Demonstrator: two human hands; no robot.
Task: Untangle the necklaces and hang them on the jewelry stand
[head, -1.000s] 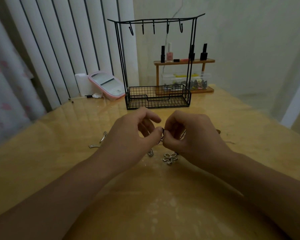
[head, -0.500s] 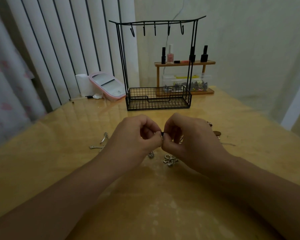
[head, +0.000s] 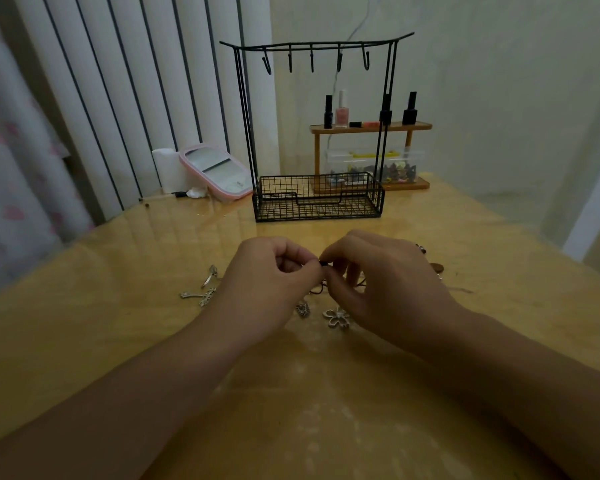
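My left hand (head: pixel 267 285) and my right hand (head: pixel 381 282) meet at the middle of the table, fingertips pinched together on a dark necklace cord (head: pixel 323 264). Below them lie silver pendants: a flower (head: pixel 336 317) and a small charm (head: pixel 302 309). More silver pendants (head: pixel 201 295) lie to the left of my left hand. Most of the cord tangle is hidden under my hands. The black wire jewelry stand (head: pixel 317 199), with several bare hooks on its top bar (head: pixel 312 47), stands behind my hands.
A pink-rimmed mirror (head: pixel 215 171) and a white roll (head: pixel 167 169) sit at the back left. A wooden shelf (head: pixel 371 128) with nail polish bottles and a clear box stands behind the stand. Small brown beads (head: pixel 437 268) lie right of my right hand.
Both hands have drawn slightly closer together and lifted a little, fingertips now pinching the same point on the cord. The pendants on the table have stayed put.
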